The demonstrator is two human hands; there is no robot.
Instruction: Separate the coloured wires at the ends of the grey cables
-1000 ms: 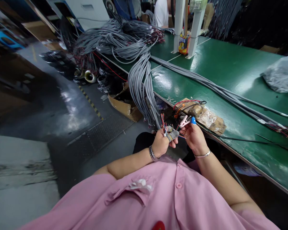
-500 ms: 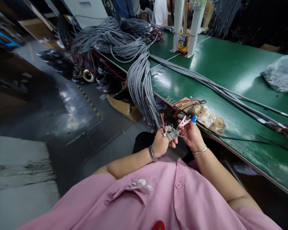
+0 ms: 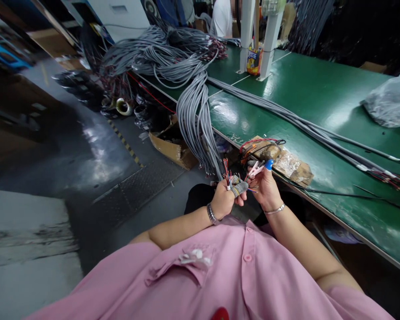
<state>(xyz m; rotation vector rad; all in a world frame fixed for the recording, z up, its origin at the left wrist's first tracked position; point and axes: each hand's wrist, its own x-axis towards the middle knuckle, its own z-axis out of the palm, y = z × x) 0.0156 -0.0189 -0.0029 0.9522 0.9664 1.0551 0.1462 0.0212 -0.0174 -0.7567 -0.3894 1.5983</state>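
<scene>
**Green bench, loose wire ends in two hands**

Green surface runs off to the right of the person, whose pink shirt fills the bottom of the view. Closest in, the left hand is fisted, its grip clamped on a fan of thin coloured wires. They stand up out of the fist, ends splayed, probably so each one can be picked singly. A grey cot covers one left fingertip, likely against chafing. Just right of the wires, the right hand pinches a pink clip, its grip closed on it, a blue cot on one fingertip. Beyond the wires lies a brown taped bundle on the surface edge. Further off, grey cables drape over that edge toward the floor. Far behind, an orange snack bag leans on a white post; its lettering is too blurred to read.
</scene>
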